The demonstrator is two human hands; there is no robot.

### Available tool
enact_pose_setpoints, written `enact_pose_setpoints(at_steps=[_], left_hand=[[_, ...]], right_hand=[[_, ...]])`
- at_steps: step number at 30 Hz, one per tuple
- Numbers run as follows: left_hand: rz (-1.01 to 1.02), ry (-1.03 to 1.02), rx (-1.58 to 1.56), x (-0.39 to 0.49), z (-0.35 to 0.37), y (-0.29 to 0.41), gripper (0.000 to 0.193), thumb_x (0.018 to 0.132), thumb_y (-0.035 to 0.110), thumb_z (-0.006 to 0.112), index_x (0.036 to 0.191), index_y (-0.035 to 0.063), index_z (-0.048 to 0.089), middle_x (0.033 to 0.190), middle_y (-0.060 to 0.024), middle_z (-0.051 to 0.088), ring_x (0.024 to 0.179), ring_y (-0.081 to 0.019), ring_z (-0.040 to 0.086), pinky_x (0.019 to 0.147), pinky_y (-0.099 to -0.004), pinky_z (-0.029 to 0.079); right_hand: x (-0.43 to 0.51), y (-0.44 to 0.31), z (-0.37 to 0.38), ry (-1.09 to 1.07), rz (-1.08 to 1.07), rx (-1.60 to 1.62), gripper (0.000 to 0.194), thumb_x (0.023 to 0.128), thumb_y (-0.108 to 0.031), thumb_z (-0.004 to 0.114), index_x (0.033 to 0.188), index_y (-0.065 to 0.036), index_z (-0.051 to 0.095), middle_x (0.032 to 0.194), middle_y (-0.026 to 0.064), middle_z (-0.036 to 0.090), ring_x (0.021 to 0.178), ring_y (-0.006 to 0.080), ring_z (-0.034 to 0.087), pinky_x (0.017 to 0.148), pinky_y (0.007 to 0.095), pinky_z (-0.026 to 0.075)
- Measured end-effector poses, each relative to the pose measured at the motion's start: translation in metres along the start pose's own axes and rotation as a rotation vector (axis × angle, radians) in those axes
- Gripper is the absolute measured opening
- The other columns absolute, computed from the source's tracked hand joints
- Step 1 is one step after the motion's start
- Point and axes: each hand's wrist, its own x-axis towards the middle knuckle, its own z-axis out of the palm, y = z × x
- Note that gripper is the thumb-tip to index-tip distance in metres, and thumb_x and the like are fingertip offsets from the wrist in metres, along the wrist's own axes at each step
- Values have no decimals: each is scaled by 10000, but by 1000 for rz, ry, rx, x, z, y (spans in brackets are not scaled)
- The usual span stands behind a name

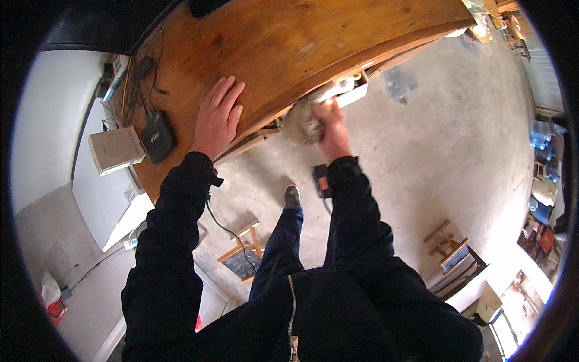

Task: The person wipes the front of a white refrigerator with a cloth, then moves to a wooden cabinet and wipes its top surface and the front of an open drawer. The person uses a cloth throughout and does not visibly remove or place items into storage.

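Note:
My left hand (218,114) lies on the brown wooden tabletop (253,59), palm down and fingers a little spread, holding nothing. Just off the table's front edge, my right hand (332,129) grips a greyish, crumpled cloth-like thing (299,121), blurred by motion. Right beside it, a white open box or drawer (355,95) juts out from under the tabletop. Pale items inside it are too blurred to name. Against my right sleeve hangs a small black device (320,181) with a reddish patch and a cable.
Left of my left hand are a black box-shaped device (157,136), a tan box (116,149) and tangled cables (141,86). Small wooden folding stools stand on the concrete floor, one at left (242,258), one at right (452,253). Blue water bottles (540,135) line the far right.

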Motion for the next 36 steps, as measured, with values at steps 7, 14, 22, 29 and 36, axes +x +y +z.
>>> enact_pose_setpoints(at_steps=[7, 14, 22, 29, 36], left_hand=[[3, 42, 0, -1, 3, -2, 459, 1014, 183, 592, 1469, 133, 558, 1536, -125, 494, 1432, -356, 452, 1185, -487, 373], [17, 76, -30, -3, 8, -7, 455, 1004, 192, 614, 1453, 133, 567, 1524, -123, 499, 1422, -350, 457, 1175, -480, 378], [28, 81, -46, -2, 8, -11, 461, 999, 203, 605, 1453, 135, 564, 1517, -136, 507, 1416, -362, 462, 1175, -482, 376], [6, 89, -74, -2, 10, -9, 455, 1000, 183, 603, 1451, 130, 573, 1520, -143, 513, 1419, -373, 464, 1184, -481, 367], [26, 93, -91, -1, 13, -14, 465, 978, 197, 614, 1436, 123, 579, 1513, -159, 510, 1414, -385, 463, 1159, -499, 393]], right_hand=[[-63, 105, 55, -267, 116, -90, 609, 859, 71, 670, 1429, -84, 520, 1313, 57, 632, 1197, 201, 613, 1043, 366, 502], [-68, 177, 48, -304, 217, -291, 663, 808, 67, 711, 1427, -71, 516, 1320, 75, 635, 1201, 228, 612, 1045, 381, 502], [-38, 196, 37, -123, 372, -252, 577, 811, 44, 725, 1354, -25, 544, 1205, 110, 699, 1070, 233, 693, 959, 364, 553], [-46, 197, 49, -109, 391, -141, 490, 867, 14, 643, 1335, -2, 499, 1148, 130, 671, 969, 273, 687, 840, 405, 591], [-88, 180, 73, -295, 273, -313, 548, 871, -7, 705, 1384, -35, 513, 1240, 100, 659, 1120, 231, 634, 1013, 382, 517]])
